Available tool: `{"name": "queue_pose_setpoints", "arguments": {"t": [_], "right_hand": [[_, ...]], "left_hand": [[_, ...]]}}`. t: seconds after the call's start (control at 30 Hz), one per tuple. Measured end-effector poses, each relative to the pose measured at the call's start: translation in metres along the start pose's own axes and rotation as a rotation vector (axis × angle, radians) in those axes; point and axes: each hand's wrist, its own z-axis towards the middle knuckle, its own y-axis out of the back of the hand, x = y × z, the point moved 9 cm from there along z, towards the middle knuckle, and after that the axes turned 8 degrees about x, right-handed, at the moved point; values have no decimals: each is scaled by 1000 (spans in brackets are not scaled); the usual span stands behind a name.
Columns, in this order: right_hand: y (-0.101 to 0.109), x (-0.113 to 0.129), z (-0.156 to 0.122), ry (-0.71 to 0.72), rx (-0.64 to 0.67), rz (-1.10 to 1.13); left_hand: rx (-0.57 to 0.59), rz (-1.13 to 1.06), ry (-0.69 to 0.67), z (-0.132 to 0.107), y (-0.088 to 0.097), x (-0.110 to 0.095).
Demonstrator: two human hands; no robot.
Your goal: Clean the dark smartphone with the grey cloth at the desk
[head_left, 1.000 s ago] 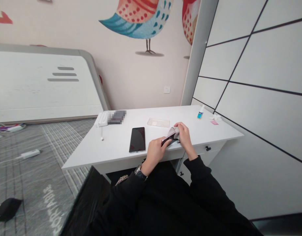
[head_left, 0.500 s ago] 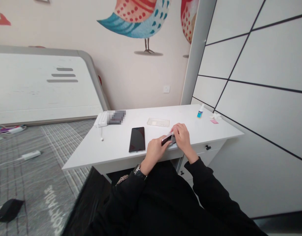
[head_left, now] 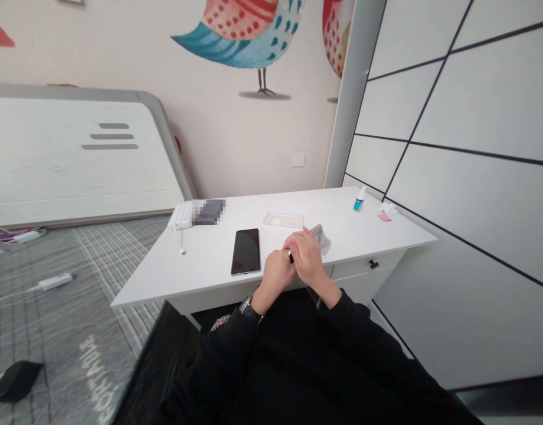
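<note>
Above the desk's front edge, my left hand (head_left: 278, 273) is closed round a phone (head_left: 291, 257), of which only a small dark end shows between the hands. My right hand (head_left: 306, 257) lies bent over the phone and the left fingers, hiding most of it. From behind the right hand sticks a grey cloth (head_left: 320, 237), which that hand appears to grip; its fingertips are partly hidden. Left of the hands a tablet (head_left: 245, 252) with a dark screen lies flat. Just beyond the hands is a clear phone case (head_left: 283, 219).
On the white desk (head_left: 200, 268) stand a small spray bottle (head_left: 359, 199) and, beside it, crumpled white tissue (head_left: 390, 209) with a pink slip (head_left: 384, 217). A white charger (head_left: 182, 215) with a cable and a blurred dark item (head_left: 211, 211) lie back left. A wardrobe (head_left: 470, 195) borders the right.
My right hand has moved left along the phone and now covers it. The grey cloth shows more, spread to the right of the hand. My left hand has barely moved.
</note>
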Motion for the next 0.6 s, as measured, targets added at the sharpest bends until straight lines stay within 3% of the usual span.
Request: {"name": "queue_pose_setpoints", "arguments": {"t": [0.13,0.27,0.37,0.47,0.6], "right_hand": [[8,1,-3,76,72,91],[37,-39,-1,-13,-64,100],[40,-62,1,-114,-86,36],[28,-58,2,-116,-22,-36],[19,-31,1,-93,-3,-112]], "left_hand": [[-16,-5,-30,-2,1,-3],[-76,-74,-96,-7,7,-8],[-110,-90,-94,-7,10,-7],[-115,-81,-101,-7,10,-8],[-102,-46,-140,-8,7,-10]]}}
